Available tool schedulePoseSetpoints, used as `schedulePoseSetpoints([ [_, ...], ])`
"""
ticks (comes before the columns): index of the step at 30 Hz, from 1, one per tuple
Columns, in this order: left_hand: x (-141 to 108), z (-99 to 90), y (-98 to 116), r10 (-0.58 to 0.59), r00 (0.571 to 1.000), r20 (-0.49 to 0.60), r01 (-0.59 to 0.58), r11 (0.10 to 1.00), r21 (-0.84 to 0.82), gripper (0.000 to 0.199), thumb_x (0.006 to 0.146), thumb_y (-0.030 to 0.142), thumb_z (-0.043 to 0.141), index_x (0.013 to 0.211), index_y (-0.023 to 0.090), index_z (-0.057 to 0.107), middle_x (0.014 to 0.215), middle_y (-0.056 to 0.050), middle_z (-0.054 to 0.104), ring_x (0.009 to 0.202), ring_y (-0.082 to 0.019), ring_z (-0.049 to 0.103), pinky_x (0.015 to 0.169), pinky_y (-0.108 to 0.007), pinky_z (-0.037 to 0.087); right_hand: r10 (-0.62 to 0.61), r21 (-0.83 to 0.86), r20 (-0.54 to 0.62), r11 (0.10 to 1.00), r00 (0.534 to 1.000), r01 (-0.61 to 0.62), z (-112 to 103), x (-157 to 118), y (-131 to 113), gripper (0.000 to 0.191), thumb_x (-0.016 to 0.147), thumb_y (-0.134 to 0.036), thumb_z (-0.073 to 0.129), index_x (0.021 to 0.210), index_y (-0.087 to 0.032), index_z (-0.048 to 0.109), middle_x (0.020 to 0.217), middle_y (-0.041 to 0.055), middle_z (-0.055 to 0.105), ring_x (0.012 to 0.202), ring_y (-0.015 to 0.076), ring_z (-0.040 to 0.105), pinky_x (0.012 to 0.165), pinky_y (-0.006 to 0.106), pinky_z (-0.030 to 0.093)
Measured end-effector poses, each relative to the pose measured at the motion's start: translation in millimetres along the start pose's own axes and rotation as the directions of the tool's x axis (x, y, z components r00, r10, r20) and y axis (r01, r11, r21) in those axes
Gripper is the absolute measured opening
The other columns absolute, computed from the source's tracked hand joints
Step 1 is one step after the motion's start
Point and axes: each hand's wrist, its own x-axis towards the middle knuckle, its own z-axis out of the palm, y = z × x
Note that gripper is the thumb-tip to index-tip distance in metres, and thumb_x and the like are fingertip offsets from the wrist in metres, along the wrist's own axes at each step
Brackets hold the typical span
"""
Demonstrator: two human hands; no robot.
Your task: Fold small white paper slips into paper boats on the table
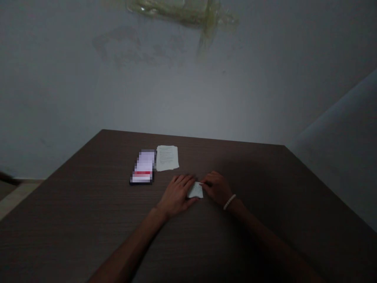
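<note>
A small piece of printed paper (pixel 195 190) lies on the dark wooden table (pixel 165 251). My left hand (pixel 178 194) rests over its left side, fingers stretched out and flat, with the thumb at the near edge. At the paper's far right corner, the fingers of my right hand (pixel 217 187) are pinched together on it. That wrist wears a beaded bracelet (pixel 229 202). Part of the paper is hidden under my left hand.
Beyond my left hand lies a stack of printed paper sheets (pixel 167 158). Just left of the stack is a phone (pixel 143 167) with a lit, blurred screen. A grey wall (pixel 188 98) stands behind the table's far edge.
</note>
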Motion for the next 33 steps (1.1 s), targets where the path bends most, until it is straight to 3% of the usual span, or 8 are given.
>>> schedulePoseSetpoints([
  [4, 0.4, 0.3, -0.6, -0.002, 1.000, 0.003, 0.002, 1.000, -0.015, 0.054, 0.087, 0.049, 0.058, 0.130, 0.018, 0.050, 0.134, -0.010, 0.055, 0.119, -0.028, 0.048, 0.100, -0.043, 0.037, -0.023, 0.010, -0.010, 1.000, 1.000, 0.023, 0.1, -1.4, 1.2, 0.004, 0.085, -0.018, 0.066, 0.083, -0.020, 0.068, 0.082, 0.0025, 0.071, 0.078, 0.0179, 0.060, 0.078, 0.033, 0.044],
  [15, 0.7, 2.5, -1.0, -0.016, 1.000, 0.001, 0.016, 1.000, -0.011, 0.046, 0.091, 0.041, 0.055, 0.130, 0.017, 0.050, 0.131, -0.010, 0.056, 0.117, -0.027, 0.049, 0.100, -0.043, 0.037, -0.053, -0.013, 0.030, 0.999, 0.998, 0.053, -8.4, -1.5, -3.7, 0.015, 0.093, -0.020, 0.055, 0.095, -0.020, 0.070, 0.090, 0.0040, 0.071, 0.085, 0.0178, 0.058, 0.083, 0.032, 0.044],
  [22, 0.3, 2.9, -1.4, -0.005, 1.000, 0.001, 0.005, 1.000, -0.002, 0.042, 0.092, 0.039, 0.053, 0.129, 0.018, 0.052, 0.131, -0.011, 0.057, 0.117, -0.028, 0.049, 0.100, -0.044, 0.038, -0.024, 0.013, 0.034, 1.000, 0.999, 0.023, -10.2, -2.6, -5.5, 0.021, 0.096, -0.023, 0.049, 0.086, -0.019, 0.067, 0.088, 0.0048, 0.069, 0.084, 0.0176, 0.058, 0.084, 0.034, 0.043],
  [33, 0.1, 2.0, -0.6, 0.035, 0.999, 0.016, -0.036, 0.999, 0.032, 0.033, 0.092, 0.036, 0.055, 0.119, 0.018, 0.059, 0.125, -0.009, 0.061, 0.116, -0.027, 0.049, 0.097, -0.043, 0.039, -0.046, 0.099, 0.019, 0.994, 0.999, 0.044, -0.2, -2.2, 1.0, 0.009, 0.088, -0.022, 0.061, 0.081, -0.019, 0.065, 0.086, 0.0035, 0.068, 0.083, 0.0170, 0.059, 0.083, 0.034, 0.042],
])
